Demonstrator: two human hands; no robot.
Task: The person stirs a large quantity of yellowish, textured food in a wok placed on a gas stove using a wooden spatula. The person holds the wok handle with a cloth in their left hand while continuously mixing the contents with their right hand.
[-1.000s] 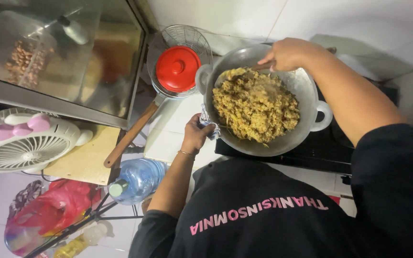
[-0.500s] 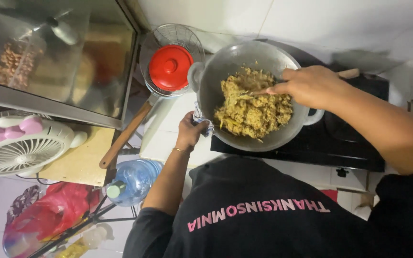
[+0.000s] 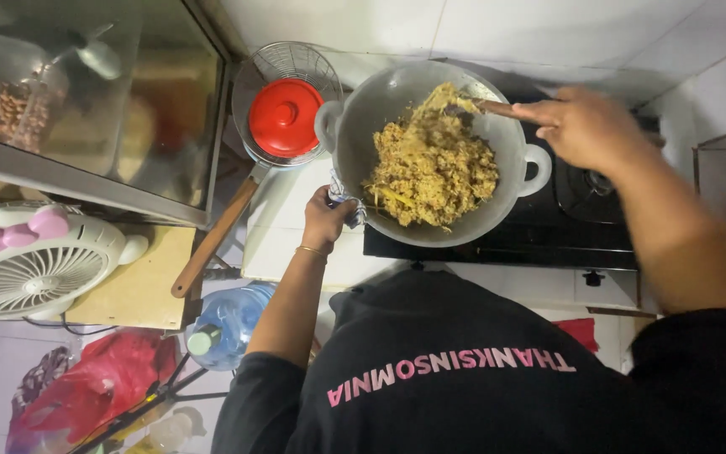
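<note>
Taking the wok point(image 3: 355, 143) as the landmark and reading from its left: a white fan point(image 3: 23, 265) sits far to the left and lower, a glass cabinet point(image 3: 94, 109) above it, and a red lid point(image 3: 283, 118) rests in a wire strainer point(image 3: 296, 63) just beside the wok's left rim, with a wooden handle point(image 3: 212, 244) running down-left from there. A water bottle point(image 3: 224, 324) stands below and left. The left hand point(image 3: 325, 220) is closed around a cloth point(image 3: 346, 202) wrapped at the wok's lower-left edge — a firm fist, fingers curled tight, steadying the pan. Inside the wok lies the fried rice point(image 3: 430, 172), heaped toward the middle and climbing the far wall. At the wok's upper right the right hand point(image 3: 586, 126) grips the spatula point(image 3: 485, 107), fingers pressed together along the handle, its tip buried at the top of the rice. The wok sits on a black stove point(image 3: 565, 227), its right ear point(image 3: 539, 168) over the burner area. To stir well here, I judge the cloth grip should stay low and firm so the tilted pan does not slip, while the spatula scrapes along the wall — turning rice from the edge inward rather than pushing it over the rim.
</note>
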